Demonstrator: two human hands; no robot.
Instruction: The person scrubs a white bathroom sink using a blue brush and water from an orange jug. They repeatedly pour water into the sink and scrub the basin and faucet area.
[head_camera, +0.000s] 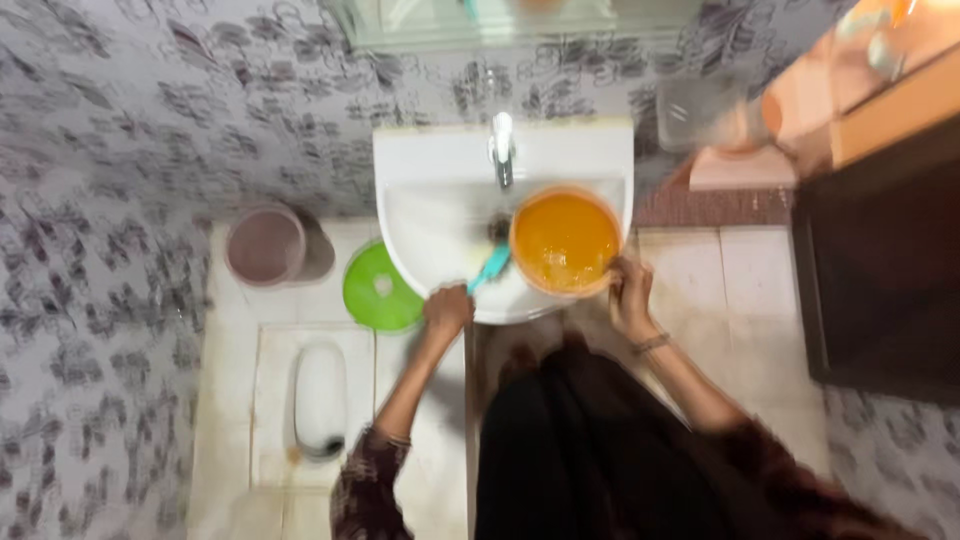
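1. The left hand (447, 310) reaches forward to the sink's front rim, its grip closed around a turquoise brush handle (490, 268) angled up toward the drain.
2. The right hand (630, 292) bends at the wrist, fingers pinching the near rim of a round orange bowl (565, 242) sitting in the basin's right half.
3. The white sink (430, 170) stands against a patterned wall, its tap (502, 150) just behind the bowl; open basin lies left of the brush.
4. On the tiled floor, a green lid (380, 290) touches the sink's left edge, near a mauve bucket (265, 245).
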